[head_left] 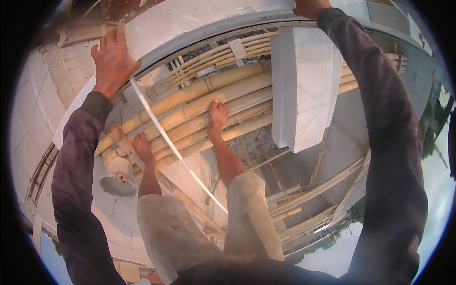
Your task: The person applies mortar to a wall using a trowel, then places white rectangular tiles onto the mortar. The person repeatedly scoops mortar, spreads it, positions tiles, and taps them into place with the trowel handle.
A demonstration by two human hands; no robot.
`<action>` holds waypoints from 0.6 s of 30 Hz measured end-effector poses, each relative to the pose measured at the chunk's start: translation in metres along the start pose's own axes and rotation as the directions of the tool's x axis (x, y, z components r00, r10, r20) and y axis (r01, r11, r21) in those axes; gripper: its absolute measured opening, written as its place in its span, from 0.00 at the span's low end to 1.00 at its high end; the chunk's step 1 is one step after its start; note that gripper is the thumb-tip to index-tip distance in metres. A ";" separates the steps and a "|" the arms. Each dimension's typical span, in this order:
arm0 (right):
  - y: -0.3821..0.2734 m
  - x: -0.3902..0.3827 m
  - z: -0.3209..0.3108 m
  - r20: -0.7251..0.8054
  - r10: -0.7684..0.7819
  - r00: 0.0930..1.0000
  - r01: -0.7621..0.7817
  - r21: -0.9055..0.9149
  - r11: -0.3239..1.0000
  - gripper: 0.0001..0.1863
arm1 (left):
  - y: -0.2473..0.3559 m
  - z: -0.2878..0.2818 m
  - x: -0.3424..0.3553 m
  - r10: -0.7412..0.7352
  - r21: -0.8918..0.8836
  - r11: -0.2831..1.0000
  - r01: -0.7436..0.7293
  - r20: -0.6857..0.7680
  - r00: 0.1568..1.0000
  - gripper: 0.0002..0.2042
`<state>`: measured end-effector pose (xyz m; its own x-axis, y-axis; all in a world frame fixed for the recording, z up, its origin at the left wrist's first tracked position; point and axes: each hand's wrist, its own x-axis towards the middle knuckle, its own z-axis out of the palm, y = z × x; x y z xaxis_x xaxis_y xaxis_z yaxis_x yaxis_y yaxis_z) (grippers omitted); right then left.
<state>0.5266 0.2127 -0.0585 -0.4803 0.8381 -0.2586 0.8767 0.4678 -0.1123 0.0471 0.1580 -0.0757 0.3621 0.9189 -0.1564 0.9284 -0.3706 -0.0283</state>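
Observation:
A long white block beam runs across the top of the view. My left hand grips its left end with bent fingers, and my right hand holds it at the upper right. A thin white pipe slants down from beside my left hand. My bare feet stand on bundled bamboo poles. An upright white block column stands right of my feet, below the beam.
A bucket with grey residue hangs near the bamboo at left. Pale block walls lie beyond. Below the poles are open gaps with more bamboo scaffolding and rubble, showing a drop. Trees and sky show at the right rim.

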 end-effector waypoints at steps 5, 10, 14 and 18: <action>0.000 -0.001 -0.002 -0.039 -0.012 0.999 0.011 -0.045 0.999 0.55 | 0.002 0.002 0.002 -0.015 0.012 1.000 0.015 0.003 1.000 0.48; -0.004 -0.002 -0.005 0.058 0.052 0.997 -0.052 0.005 0.999 0.56 | 0.000 0.005 0.002 0.020 -0.001 1.000 -0.020 -0.033 0.999 0.49; -0.006 0.000 -0.006 0.039 0.036 0.999 -0.035 -0.034 0.999 0.57 | -0.003 0.005 0.003 0.041 -0.016 0.999 -0.042 -0.063 0.997 0.50; -0.009 0.003 -0.004 0.147 0.195 0.970 -0.173 -0.153 0.973 0.50 | -0.005 0.006 0.005 0.042 0.026 0.999 -0.041 -0.057 0.997 0.50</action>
<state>0.5171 0.2123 -0.0549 -0.2908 0.8627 -0.4137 0.9319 0.3533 0.0817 0.0440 0.1638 -0.0827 0.4052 0.9087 -0.1006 0.9103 -0.4112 -0.0472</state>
